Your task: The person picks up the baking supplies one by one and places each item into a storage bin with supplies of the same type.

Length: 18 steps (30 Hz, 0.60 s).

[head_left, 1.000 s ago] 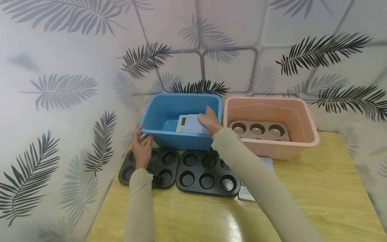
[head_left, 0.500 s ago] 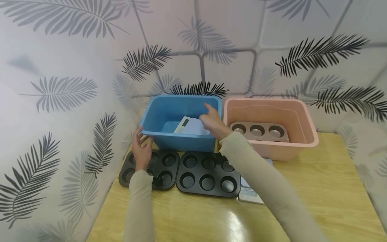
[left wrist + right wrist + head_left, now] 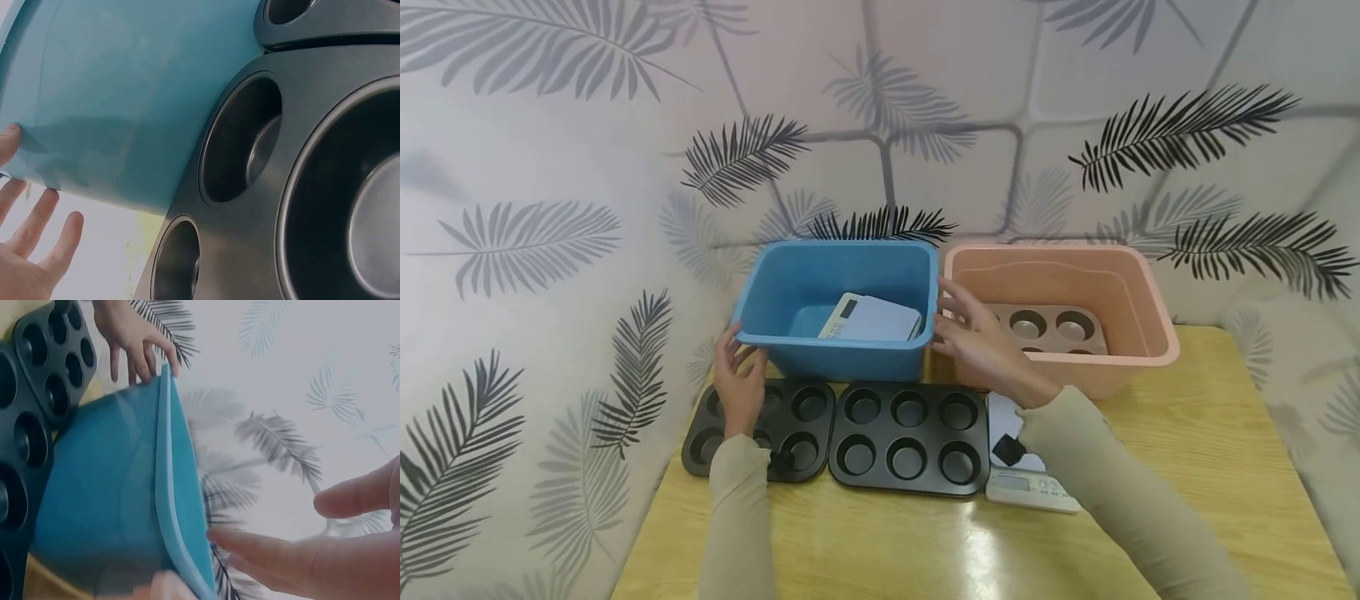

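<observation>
A blue plastic bin (image 3: 850,360) stands at the back of the table. Inside, toward its right end, a white kitchen scale (image 3: 880,321) lies slightly turned. My left hand (image 3: 741,387) is at the bin's near left corner, thumb against the wall and fingers spread along the end; the left wrist view shows those fingers (image 3: 65,244) fairly straight. On the opposite end, my right hand (image 3: 981,337) has its fingers stretched toward the rim, holding nothing. In the right wrist view, a fingertip of the right hand (image 3: 300,556) overlaps the bin's rim.
Two black muffin pans (image 3: 887,432) lie side by side before the blue bin. Another scale (image 3: 1030,492) lies right of them, partly under my right sleeve. A pink bin (image 3: 1075,375) holding a bronze muffin pan (image 3: 1052,329) stands right of the blue one.
My right hand has let go of the scale inside the blue bin and moved out to its right end. The scale has turned and settled lower. My left hand stays at its corner.
</observation>
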Motion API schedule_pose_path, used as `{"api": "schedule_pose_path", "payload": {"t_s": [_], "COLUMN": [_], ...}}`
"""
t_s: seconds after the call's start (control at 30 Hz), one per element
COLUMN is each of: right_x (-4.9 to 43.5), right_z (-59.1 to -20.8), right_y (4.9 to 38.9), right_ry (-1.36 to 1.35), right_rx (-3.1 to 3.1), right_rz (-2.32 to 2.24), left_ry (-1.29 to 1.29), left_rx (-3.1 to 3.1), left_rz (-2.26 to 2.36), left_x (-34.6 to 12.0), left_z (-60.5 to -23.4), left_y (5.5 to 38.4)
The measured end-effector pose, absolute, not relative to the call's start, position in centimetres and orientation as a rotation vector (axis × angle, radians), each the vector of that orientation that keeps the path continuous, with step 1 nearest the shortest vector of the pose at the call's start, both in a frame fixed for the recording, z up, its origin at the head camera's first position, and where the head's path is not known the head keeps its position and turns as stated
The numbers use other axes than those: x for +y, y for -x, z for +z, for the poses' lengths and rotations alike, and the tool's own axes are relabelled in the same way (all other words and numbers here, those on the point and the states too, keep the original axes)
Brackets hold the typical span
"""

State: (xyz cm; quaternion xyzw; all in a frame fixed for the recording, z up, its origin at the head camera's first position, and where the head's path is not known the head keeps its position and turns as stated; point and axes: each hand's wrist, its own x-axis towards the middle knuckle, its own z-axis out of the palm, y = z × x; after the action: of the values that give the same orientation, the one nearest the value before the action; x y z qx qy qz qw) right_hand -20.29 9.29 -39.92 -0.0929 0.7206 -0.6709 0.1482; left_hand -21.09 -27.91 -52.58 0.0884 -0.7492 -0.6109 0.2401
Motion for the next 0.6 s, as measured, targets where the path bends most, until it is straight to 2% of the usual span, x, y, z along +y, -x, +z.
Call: {"api": "schedule_pose_path", "payload": {"t_s": [0.37,0.6], "right_x": [15.6,17.8], "right_z": [-40.5,-42.5], "right_y": [17.4,15.7], "right_ry": [0.318,0.393], "right_rx": [2.141,2.262], "right_rz": [-1.94,-1.896], "left_ry": [-0.248,-0.295], "left_rx": [-2.075,-2.099], "left_rz": [-1.632,-1.652], "left_x": [-28.0,-27.7], "left_z": [-52.5,-52.5], "left_y": [20.8,21.0]}}
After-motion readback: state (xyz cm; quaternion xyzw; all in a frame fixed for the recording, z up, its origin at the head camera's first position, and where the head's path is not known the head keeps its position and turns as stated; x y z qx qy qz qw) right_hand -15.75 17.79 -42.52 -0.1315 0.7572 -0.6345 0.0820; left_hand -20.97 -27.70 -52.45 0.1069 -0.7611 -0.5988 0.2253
